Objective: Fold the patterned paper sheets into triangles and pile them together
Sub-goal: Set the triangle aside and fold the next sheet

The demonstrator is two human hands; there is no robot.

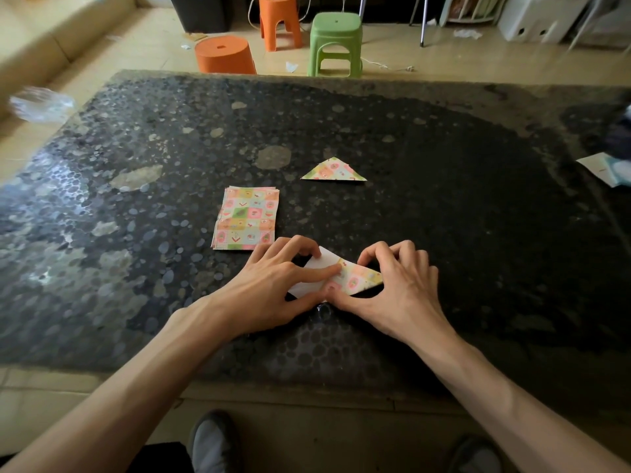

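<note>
two grey shoes stand on the floor at the bottom, below the table edge. both bare forearms reach up over the near edge of the dark, mottled top.

the hands meet on one sheet lying near the front middle of the table. it is partly folded: a patterned flap lies over its white inner side, which shows at the left. the left hand lays its index finger flat across the fold, its other fingers are bent with their tips at the far white corner, and its thumb sits at the near edge, so it holds the sheet down between them. the right hand arches over the sheet's right corner, fingers curled with tips down at the far side and the thumb pressing the near edge, touching the left thumb.

just beyond the left hand lies a stack of flat patterned sheets. farther back and to the right, apart from the stack, one folded triangle lies point away.

at the table's right edge lie some white papers. beyond the table, on the tiled floor, stand a round orange stool, a taller orange stool and a green stool; a clear plastic bag lies at far left.
</note>
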